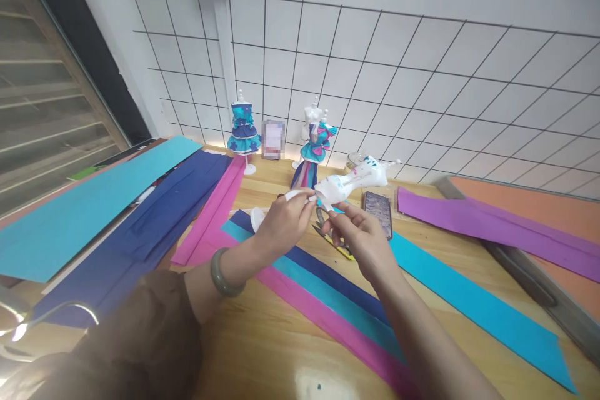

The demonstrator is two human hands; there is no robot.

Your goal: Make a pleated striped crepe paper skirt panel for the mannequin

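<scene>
A small white dress form point(351, 182) with coloured specks lies tilted, its lower end towards my hands. My left hand point(288, 222), a bangle on its wrist, is closed at that end, pinching a narrow white strip point(299, 194). Close by on the right, my right hand point(360, 231) has its thumb and fingers pinched together at the form's lower edge, on what looks like white strip too. Between and below the hands are scissors point(322, 229) and a yellow-edged item point(345, 254), partly covered. A white round stand base point(257, 220) sits behind my left wrist.
Dressed mini forms stand at the back: a blue one point(244, 128) and a teal-and-pink one point(319, 144). A phone point(377, 212) lies right of my hands. Navy point(154, 225), pink point(210, 212), light-blue point(482, 306) and purple point(492, 225) paper strips spread around. A wire grid point(342, 56) covers the wall.
</scene>
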